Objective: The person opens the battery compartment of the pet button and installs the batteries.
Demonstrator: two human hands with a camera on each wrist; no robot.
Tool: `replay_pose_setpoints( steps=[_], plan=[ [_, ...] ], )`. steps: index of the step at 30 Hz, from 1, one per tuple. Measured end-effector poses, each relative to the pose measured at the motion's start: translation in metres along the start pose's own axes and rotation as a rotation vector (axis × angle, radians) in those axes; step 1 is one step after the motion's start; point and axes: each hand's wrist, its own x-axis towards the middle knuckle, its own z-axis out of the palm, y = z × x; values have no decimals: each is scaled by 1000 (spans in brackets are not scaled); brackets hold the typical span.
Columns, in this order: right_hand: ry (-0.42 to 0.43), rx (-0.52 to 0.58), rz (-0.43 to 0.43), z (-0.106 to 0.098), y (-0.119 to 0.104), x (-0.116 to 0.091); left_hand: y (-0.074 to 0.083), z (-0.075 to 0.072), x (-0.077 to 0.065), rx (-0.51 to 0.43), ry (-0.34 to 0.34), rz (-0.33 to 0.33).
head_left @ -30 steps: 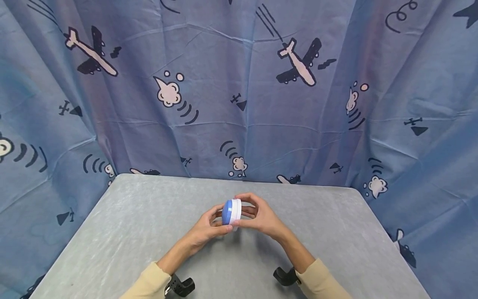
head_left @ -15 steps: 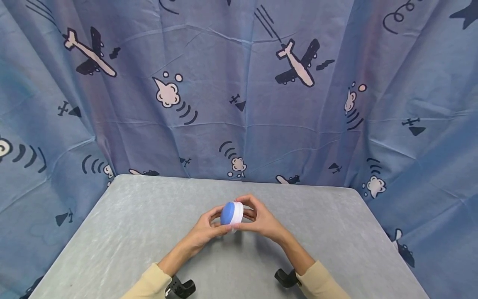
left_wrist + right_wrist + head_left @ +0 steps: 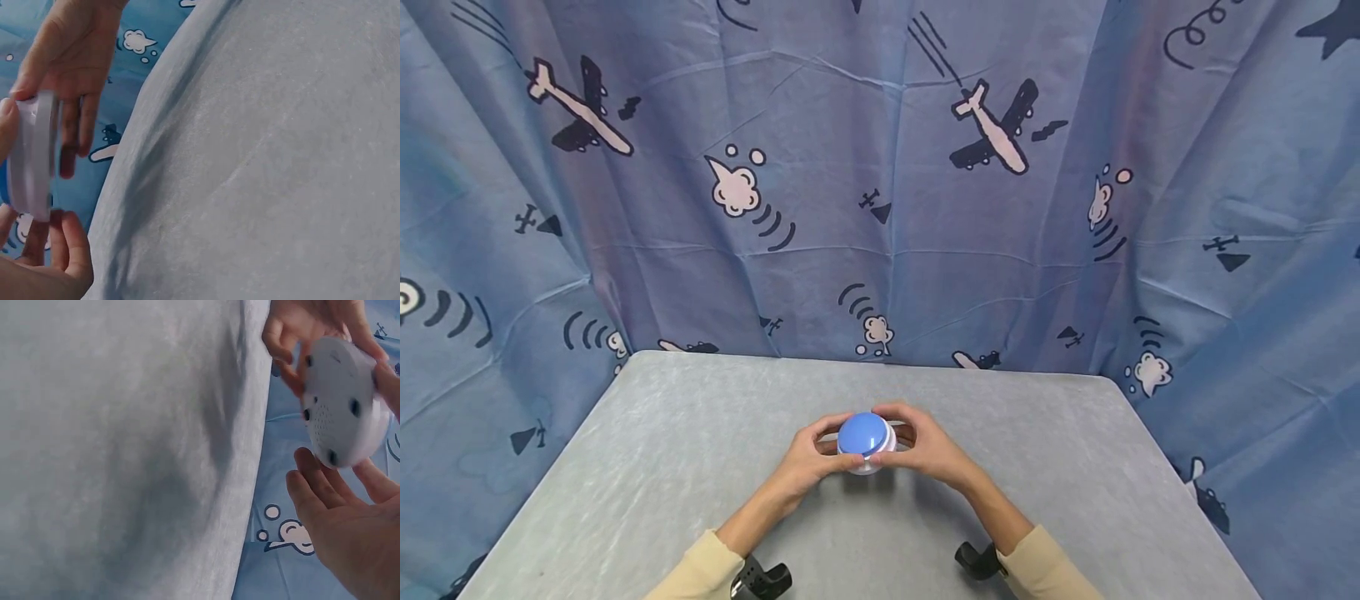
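Between both hands is a round buzzer button (image 3: 862,434), white with a blue domed top. My left hand (image 3: 807,460) pinches its left side, thumb at the front and fingers behind. On the opposite side my right hand (image 3: 931,447) grips the rim the same way. Seen from the left wrist, the white edge of the buzzer button (image 3: 31,156) is turned toward the camera. The right wrist view shows its white underside, with dark round feet and a patch of small holes. The blue top faces up toward the head camera.
A grey cloth-covered table (image 3: 700,417) lies under the hands. Behind it hangs a blue curtain (image 3: 820,167) printed with airplanes and clouds. Black wrist cameras sit at both sleeve cuffs, such as the left wrist camera (image 3: 763,577).
The buzzer button has tilted, its blue top swinging from facing left to facing up toward the head camera. Both hands keep hold of it and have shifted slightly lower.
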Motion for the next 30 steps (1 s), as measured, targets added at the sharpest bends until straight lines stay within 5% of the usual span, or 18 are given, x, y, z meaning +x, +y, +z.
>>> replay_pose_setpoints(
  steps=[18, 30],
  plan=[
    [-2, 7, -17, -2, 15, -7, 1, 0, 3, 239, -43, 112],
    [37, -55, -27, -11, 30, -5, -4, 3, 25, 280, -94, 133]
  ],
)
